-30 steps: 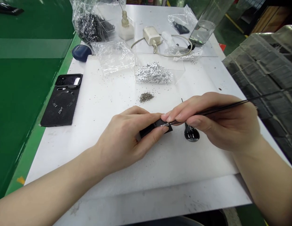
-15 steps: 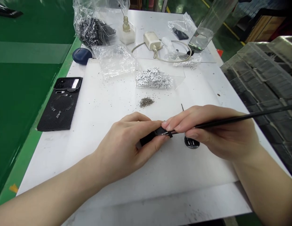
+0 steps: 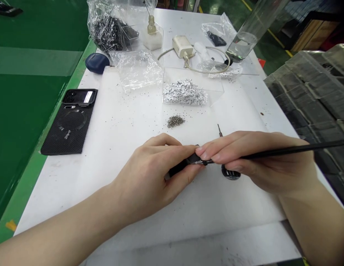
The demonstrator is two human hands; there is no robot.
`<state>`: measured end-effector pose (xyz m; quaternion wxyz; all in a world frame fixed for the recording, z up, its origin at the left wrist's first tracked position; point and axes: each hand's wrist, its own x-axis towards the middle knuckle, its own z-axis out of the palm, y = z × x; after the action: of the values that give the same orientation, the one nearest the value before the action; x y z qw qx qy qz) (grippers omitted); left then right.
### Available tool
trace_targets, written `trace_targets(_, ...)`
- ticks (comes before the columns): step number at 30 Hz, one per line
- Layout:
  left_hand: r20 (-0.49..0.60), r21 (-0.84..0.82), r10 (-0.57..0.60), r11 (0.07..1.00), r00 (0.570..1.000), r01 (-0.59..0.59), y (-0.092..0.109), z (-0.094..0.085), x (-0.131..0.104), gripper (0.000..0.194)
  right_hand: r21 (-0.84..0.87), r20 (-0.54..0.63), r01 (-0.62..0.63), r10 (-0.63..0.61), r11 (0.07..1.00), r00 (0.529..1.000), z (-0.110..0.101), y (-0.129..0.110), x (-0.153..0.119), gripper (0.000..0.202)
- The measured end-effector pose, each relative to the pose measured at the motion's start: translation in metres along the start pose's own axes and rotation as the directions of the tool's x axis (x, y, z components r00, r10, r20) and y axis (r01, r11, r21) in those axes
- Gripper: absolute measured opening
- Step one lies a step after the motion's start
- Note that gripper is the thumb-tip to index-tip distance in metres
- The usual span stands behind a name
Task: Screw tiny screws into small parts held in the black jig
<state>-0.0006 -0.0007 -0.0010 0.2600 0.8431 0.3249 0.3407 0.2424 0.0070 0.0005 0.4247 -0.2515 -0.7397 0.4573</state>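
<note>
My left hand [image 3: 155, 171] pinches a small black block-like part [image 3: 179, 169] between thumb and fingers; much of the part is hidden by them. My right hand [image 3: 266, 162] is closed round a long, slim black-handled tool [image 3: 293, 149] with a silvery tip. That tip touches or lies very close to the end of the black part, and my right fingertips rest there too. A small screwdriver with a round black end [image 3: 231, 173] lies beneath my right hand, its thin shaft showing beyond the knuckles. Just ahead is a small heap of tiny metal screws [image 3: 176, 121].
A clear tray [image 3: 213, 96] holds many small white pieces. Behind it lie a charger [image 3: 182, 46] with its cable, plastic bags [image 3: 138, 70] and a needle-topped bottle [image 3: 151, 26]. A phone [image 3: 69, 125] lies left; stacked clear boxes [image 3: 307, 85] stand right.
The whole view has shifted slightly. Both hands keep their grips, the tool tip staying at the black part; more of the screwdriver's shaft now shows past my right hand.
</note>
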Motion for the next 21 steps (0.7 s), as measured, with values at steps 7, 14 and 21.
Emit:
trace_targets(7, -0.019, -0.007, -0.002, 1.000, 1.000, 0.002, -0.0012, 0.0024, -0.0023, 0.016, -0.006, -0.078, -0.006, 0.005, 1.000, 0.997, 0.0036, 0.0013, 0.0005, 0.021)
trace_targets(14, 0.021, -0.011, -0.046, 0.999, 0.999, 0.046, -0.0002, -0.0005, -0.0011, 0.012, -0.002, -0.080, 0.028, -0.028, 1.000, 0.996, 0.0038, 0.0016, 0.0027, 0.023)
trace_targets(21, 0.025, -0.025, -0.060, 0.998, 0.998, 0.061, -0.0003, -0.0001, -0.0021, 0.011, -0.028, -0.082, 0.009, -0.011, 1.000, 0.997, 0.0041, 0.0012, 0.0026, 0.023)
